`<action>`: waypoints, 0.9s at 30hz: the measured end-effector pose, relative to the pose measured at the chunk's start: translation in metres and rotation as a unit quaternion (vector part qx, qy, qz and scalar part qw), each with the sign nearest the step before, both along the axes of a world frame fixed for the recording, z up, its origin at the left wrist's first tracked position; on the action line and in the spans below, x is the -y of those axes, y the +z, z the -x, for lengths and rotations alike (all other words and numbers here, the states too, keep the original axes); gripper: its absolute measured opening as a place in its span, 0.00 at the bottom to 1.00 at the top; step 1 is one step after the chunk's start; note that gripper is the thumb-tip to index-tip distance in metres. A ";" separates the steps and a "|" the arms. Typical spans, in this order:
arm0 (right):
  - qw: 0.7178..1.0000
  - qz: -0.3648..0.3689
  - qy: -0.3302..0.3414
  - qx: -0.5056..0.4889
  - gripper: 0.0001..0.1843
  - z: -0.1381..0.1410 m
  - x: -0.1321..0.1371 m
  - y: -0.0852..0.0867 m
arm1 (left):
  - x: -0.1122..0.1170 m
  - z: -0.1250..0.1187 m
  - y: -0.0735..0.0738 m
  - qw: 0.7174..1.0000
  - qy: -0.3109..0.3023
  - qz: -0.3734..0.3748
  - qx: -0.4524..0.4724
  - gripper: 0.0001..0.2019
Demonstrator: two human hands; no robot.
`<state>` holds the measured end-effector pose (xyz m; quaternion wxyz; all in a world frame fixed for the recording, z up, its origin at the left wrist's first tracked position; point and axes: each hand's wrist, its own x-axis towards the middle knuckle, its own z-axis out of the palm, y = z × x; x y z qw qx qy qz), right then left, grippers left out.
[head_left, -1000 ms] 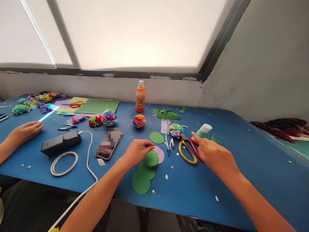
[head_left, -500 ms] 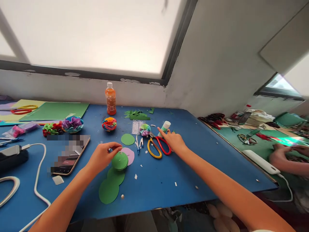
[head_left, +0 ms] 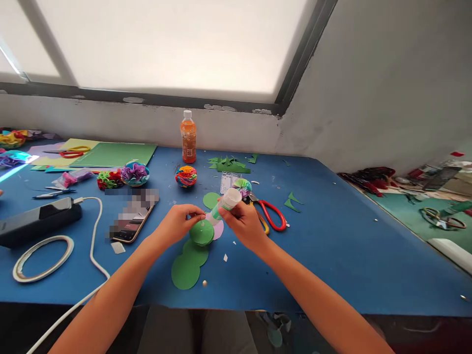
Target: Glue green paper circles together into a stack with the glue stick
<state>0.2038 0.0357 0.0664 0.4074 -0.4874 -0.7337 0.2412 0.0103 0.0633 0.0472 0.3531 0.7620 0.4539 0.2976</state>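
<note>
My right hand (head_left: 246,223) is wrapped round a white and green glue stick (head_left: 225,204), tilted with its white end up and its lower end near the paper circles. My left hand (head_left: 183,223) is closed in a pinch at the upper edge of a green paper circle stack (head_left: 201,235). A thin pale bit shows below its fingertips, too small to name. More overlapping green circles (head_left: 185,271) lie just below the stack. A purple paper circle (head_left: 218,229) is partly covered beside it, and a single green circle (head_left: 211,200) lies behind.
Red and yellow scissors (head_left: 275,216) lie right of my right hand, by a pleated paper ball (head_left: 242,187). Green scraps (head_left: 230,164) and an orange drink bottle (head_left: 189,140) are farther back. At left are a phone (head_left: 134,221), a white cable (head_left: 94,246) and a tape roll (head_left: 43,259).
My right hand has picked up the glue stick from beside the scissors and brought it left to the paper circles. My left hand keeps its pinch at the stack. The view has turned left.
</note>
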 end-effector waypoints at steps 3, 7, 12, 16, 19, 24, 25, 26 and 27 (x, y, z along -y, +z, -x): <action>0.997 0.063 0.025 -0.048 0.20 0.013 0.000 -0.016 | 0.000 0.001 0.000 1.000 -0.009 0.001 0.003 0.13; 0.993 0.084 0.013 -0.080 0.19 0.011 -0.001 -0.021 | 0.001 0.001 0.002 1.000 -0.014 -0.001 0.004 0.12; 0.994 0.093 0.015 -0.062 0.19 0.013 0.000 -0.021 | 0.001 0.002 0.000 1.000 -0.014 -0.003 0.004 0.11; 0.995 0.091 0.008 -0.050 0.18 0.013 0.000 -0.020 | 0.000 0.002 -0.002 1.000 -0.012 -0.007 -0.001 0.11; 0.996 0.087 0.007 -0.034 0.19 0.011 -0.001 -0.019 | 0.001 0.002 -0.001 1.000 -0.007 -0.011 -0.004 0.11; 0.996 0.085 -0.007 -0.033 0.20 0.008 0.001 -0.017 | 0.002 0.001 0.000 1.000 -0.008 -0.025 -0.010 0.11; 0.996 0.086 -0.010 -0.036 0.20 0.008 0.002 -0.017 | 0.002 0.001 0.000 1.000 -0.008 -0.028 -0.010 0.11; 0.995 0.088 -0.011 -0.039 0.20 0.009 0.003 -0.016 | 0.002 0.000 0.000 0.999 -0.007 -0.031 -0.012 0.11; 0.995 0.091 -0.011 -0.039 0.20 0.010 0.004 -0.016 | 0.002 0.000 0.000 0.999 -0.006 -0.034 -0.013 0.11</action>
